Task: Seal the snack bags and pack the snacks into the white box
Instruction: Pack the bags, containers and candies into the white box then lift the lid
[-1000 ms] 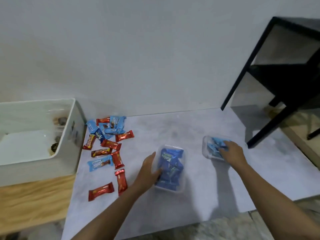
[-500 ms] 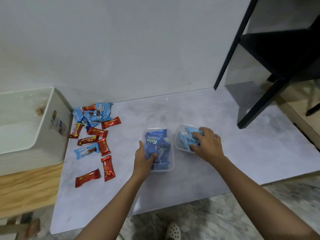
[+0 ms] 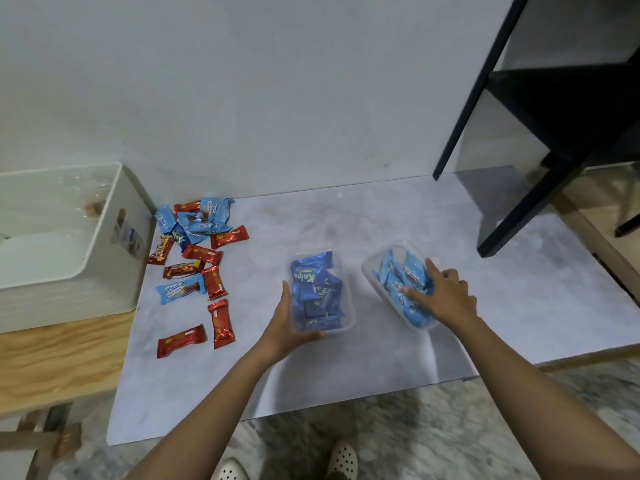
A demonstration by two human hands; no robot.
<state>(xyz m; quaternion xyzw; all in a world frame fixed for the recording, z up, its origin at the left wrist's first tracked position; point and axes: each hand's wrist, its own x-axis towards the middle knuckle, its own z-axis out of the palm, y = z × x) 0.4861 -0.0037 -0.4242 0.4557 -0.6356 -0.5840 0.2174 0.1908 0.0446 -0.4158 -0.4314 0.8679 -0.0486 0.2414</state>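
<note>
A clear plastic tub of dark blue snack packs (image 3: 320, 289) sits mid-table; my left hand (image 3: 289, 327) grips its near left corner, thumb along the side. To its right a second clear tub with light blue snack packs (image 3: 398, 282) lies tilted; my right hand (image 3: 441, 296) rests on top of it with fingers spread over the packs. Loose red and light blue snack bars (image 3: 197, 258) lie scattered on the grey mat (image 3: 346, 368) at the left. The white box (image 3: 69, 247) stands at the far left, open on top.
A black metal frame (image 3: 540, 161) stands at the back right, one leg on the mat. The box sits on a wooden surface (image 3: 59, 355). A pale wall runs behind the table. My shoes (image 3: 343, 460) show below the table edge.
My right hand has dragged the light blue tub from the right toward the middle, and it now lies tilted beside the dark blue tub. My left hand slid to that tub's near corner.
</note>
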